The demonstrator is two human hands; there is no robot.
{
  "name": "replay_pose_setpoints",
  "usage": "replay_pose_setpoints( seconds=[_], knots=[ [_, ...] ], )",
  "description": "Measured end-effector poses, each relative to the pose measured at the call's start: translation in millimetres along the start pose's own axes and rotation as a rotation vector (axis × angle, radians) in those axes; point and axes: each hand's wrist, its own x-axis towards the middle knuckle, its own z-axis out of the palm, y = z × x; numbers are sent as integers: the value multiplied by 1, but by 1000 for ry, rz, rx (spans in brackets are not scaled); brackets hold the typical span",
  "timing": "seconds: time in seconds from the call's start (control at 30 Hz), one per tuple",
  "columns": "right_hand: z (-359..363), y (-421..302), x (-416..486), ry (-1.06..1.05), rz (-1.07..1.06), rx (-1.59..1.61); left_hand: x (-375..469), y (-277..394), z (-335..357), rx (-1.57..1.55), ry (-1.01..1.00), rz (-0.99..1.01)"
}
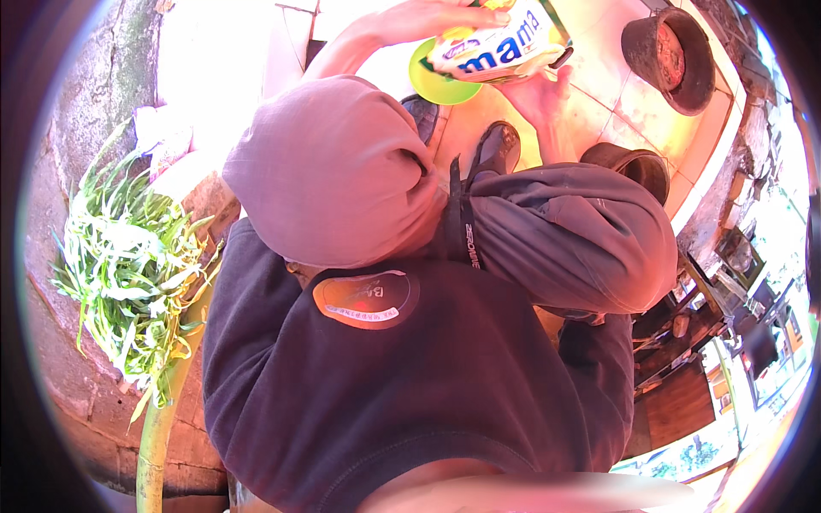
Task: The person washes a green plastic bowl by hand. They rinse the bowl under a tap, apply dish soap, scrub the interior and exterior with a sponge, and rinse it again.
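Observation:
A white, green and yellow plastic pouch point(507, 48) marked mama is held up beyond my knees. My left hand point(442, 18) grips its upper left side, fingers over the front. Below the pouch's lower right part is my right hand point(535, 96), thumb apart; its other fingers are partly hidden, so whether it grips cannot be told. A dark spout cap point(561, 58) sticks out just above that thumb. Behind and below the pouch, a lime-green plastic bowl point(442, 86) is partly covered by it.
Two dark buckets stand at right: the farther bucket point(699, 61) holds something reddish-brown, the nearer bucket point(632, 160) is partly behind my right knee point(577, 237). My dark shoe point(499, 149) rests on tiles point(590, 83). Leafy green stalks point(128, 256) and a pole point(157, 442) lie left.

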Motion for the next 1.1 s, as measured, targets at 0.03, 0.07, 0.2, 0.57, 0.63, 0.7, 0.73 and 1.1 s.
replay_pose_setpoints(
  seconds=[0.03, 0.07, 0.2, 0.57, 0.63, 0.7, 0.73, 1.1],
  knots=[
    [0, -1, -3, 35, 12, -33, 3, -1, 2, -55, 17, 10],
    [0, -3, -8, 68, 24, -67, 4, -1, 4, -109, 34, 21],
    [-38, -25, -36, 265, -54, -185, 23, -11, -7, 109, 21, 37],
    [-2, -68, -62, 635, -458, -1339, 34, -100, 1, 323, 25, 79],
    [-2, -70, -63, 655, -415, -1436, 35, -107, 2, 271, 18, 93],
    [-4, -70, -64, 650, -381, -1442, 37, -114, -1, 262, -7, 91],
    [-6, -68, -64, 637, -371, -1399, 38, -117, -4, 279, -30, 81],
    [7, -63, -52, 590, -405, -1384, 30, -113, -14, 319, -55, -23]
  ],
)
